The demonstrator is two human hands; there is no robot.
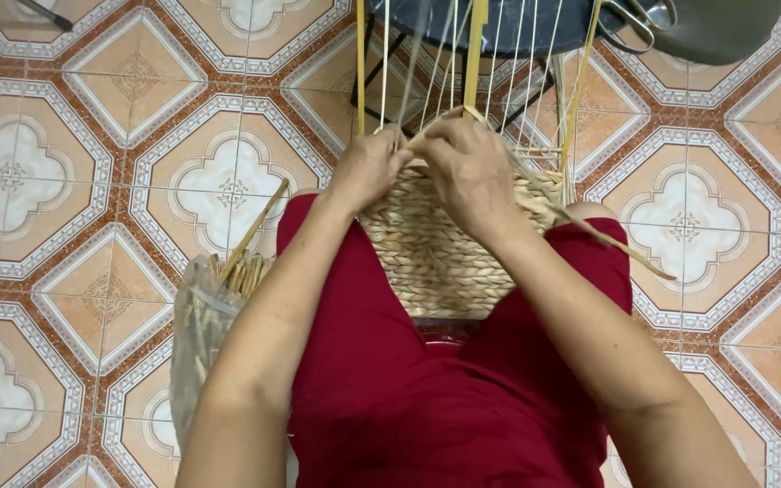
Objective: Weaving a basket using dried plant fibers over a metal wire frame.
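A half-woven straw basket (pixel 436 258) rests on my lap, between my knees in red trousers. Thin pale upright stakes (pixel 499 63) rise from its top edge toward the camera's far side. My left hand (pixel 368 167) pinches a weaving strand at the basket's upper rim. My right hand (pixel 472 172) grips the same area beside it, fingers closed over a flat straw strand (pixel 607 239) that trails off to the right over my knee. Both hands touch each other at the rim.
A clear plastic bag of straw strands (pixel 214 307) stands at my left thigh, one strand sticking up. A dark round table or stool on metal legs (pixel 499 23) and a metal pot (pixel 707 27) lie ahead. Patterned floor tiles (pixel 92 181) surround me.
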